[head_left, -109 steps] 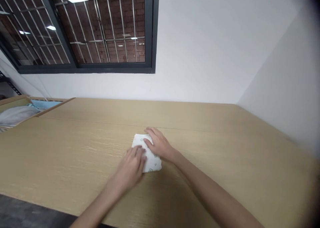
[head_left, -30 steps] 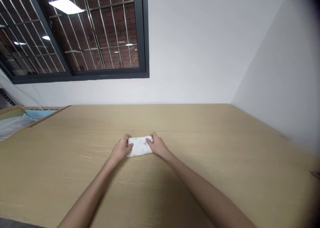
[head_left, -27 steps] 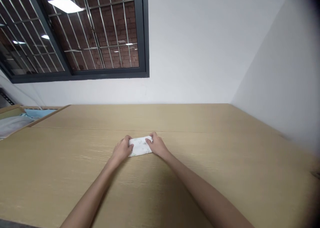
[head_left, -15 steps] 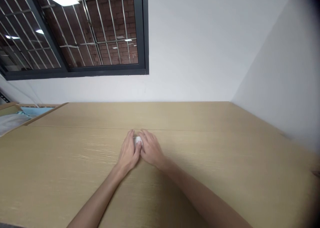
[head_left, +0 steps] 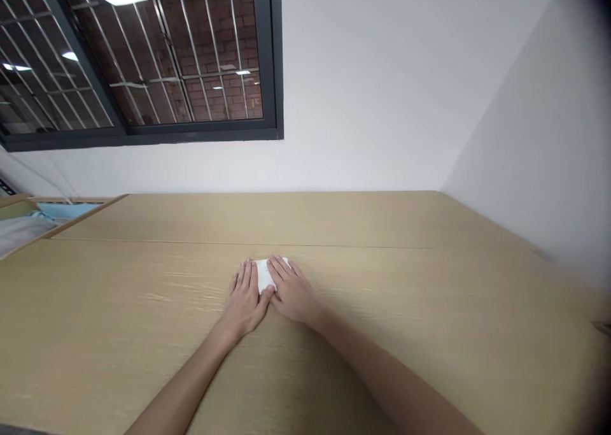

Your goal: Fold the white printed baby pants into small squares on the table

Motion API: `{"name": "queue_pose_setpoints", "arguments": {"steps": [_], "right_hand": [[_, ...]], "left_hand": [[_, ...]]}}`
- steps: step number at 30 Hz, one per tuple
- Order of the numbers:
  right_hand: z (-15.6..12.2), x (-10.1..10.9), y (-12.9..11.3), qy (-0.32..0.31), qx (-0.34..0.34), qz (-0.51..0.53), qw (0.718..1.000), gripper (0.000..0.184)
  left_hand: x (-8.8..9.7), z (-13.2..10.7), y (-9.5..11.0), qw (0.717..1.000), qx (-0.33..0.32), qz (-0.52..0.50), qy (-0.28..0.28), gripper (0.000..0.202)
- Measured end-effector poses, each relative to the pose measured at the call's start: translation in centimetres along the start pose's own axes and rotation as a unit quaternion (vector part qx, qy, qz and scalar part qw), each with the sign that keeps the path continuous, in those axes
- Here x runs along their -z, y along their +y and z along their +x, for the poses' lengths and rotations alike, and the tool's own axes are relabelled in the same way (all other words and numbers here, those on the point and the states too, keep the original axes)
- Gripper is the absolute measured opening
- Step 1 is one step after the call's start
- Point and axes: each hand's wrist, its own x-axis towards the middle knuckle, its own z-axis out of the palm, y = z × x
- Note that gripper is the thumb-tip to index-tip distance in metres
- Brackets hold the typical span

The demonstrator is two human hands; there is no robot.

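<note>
A small folded white cloth (head_left: 263, 273) with a faint print lies on the light wooden table (head_left: 382, 282), near its middle. My left hand (head_left: 245, 298) rests flat on the cloth's left part, fingers stretched out. My right hand (head_left: 289, 289) lies flat on its right part, fingers also extended. Both palms press down on it, and only a narrow strip of cloth shows between the hands. Neither hand grips anything.
A wooden box (head_left: 28, 221) holding pale grey and light blue fabric stands at the far left. White walls meet at the back right corner. A dark-framed barred window (head_left: 143, 59) is above the table's back left.
The cloth was longer, held at both ends; my hands came together over it and it is now smaller. Both hands have flattened on top of it.
</note>
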Motion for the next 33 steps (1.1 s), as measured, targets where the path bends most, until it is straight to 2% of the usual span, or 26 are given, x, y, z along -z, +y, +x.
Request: {"name": "queue_pose_setpoints", "arguments": {"steps": [3, 7, 11, 15, 19, 24, 33], "right_hand": [[-0.4, 0.6, 0.9, -0.024, 0.010, 0.015, 1.000, 0.065], [-0.9, 1.1, 2.2, -0.035, 0.010, 0.032, 0.999, 0.075], [-1.0, 1.3, 2.8, 0.000, 0.008, 0.048, 0.999, 0.086], [-0.8, 1.7, 2.6, 0.028, 0.035, 0.081, 0.996, 0.074], [-0.8, 1.9, 2.6, 0.008, 0.025, 0.115, 0.993, 0.072], [-0.6, 1.8, 2.9, -0.006, 0.013, 0.125, 0.992, 0.068], [0.4, 0.9, 3.4, 0.038, 0.010, 0.108, 0.993, 0.056]], "left_hand": [[-0.2, 0.0, -0.2, 1.000, 0.023, 0.013, 0.003, 0.093], [-0.5, 0.0, -0.7, 0.998, 0.050, 0.019, 0.026, 0.105], [0.2, 0.0, -1.1, 0.997, -0.009, 0.031, 0.075, 0.110], [1.9, -0.2, -0.2, 0.993, -0.084, 0.028, 0.083, 0.087], [3.2, -0.5, 0.7, 0.991, -0.115, -0.001, 0.068, 0.058], [3.5, -0.1, 0.0, 0.992, -0.106, -0.013, 0.061, 0.053], [2.9, 1.3, -1.6, 0.989, -0.099, -0.075, 0.080, 0.044]]}}
